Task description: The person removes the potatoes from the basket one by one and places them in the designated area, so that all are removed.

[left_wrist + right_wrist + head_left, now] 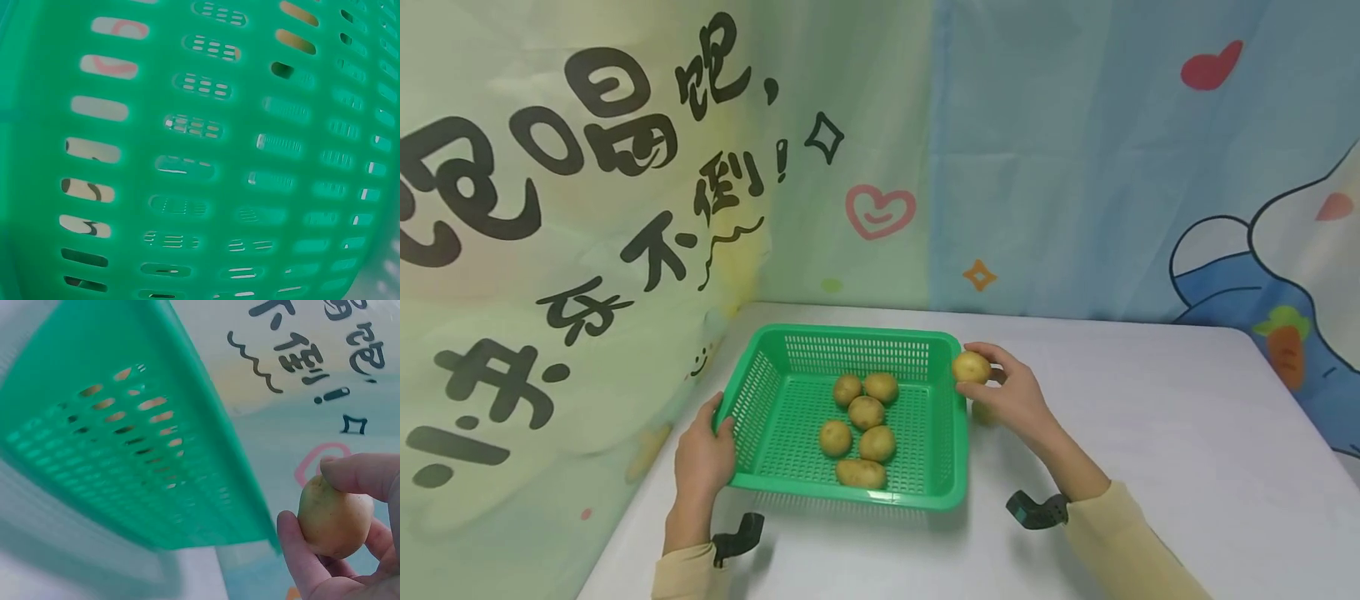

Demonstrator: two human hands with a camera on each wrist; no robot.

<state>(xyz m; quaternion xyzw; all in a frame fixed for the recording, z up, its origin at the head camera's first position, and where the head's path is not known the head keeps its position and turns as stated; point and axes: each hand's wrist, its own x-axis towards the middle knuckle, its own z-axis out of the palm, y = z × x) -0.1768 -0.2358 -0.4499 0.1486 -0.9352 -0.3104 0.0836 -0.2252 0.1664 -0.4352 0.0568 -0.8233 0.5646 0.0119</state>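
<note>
A green plastic basket (958,483) with slotted walls stands on the table, with several potatoes (867,412) loose on its floor. At its left rim my left hand (703,454) grips the edge, the thumb lying near the inner wall. My right hand (1011,392) pinches a potato (972,367) between thumb and fingers at the basket's right rim. The right wrist view shows this potato (334,519) held beside the rim, thumb on top. Slotted basket wall (237,147) fills the left wrist view, where the left hand does not appear.
Another potato (982,413) lies on the table right of the basket, partly hidden by my right hand. The white table (1150,417) extends to the right. A printed cloth backdrop (1037,167) hangs behind the table and along its left side.
</note>
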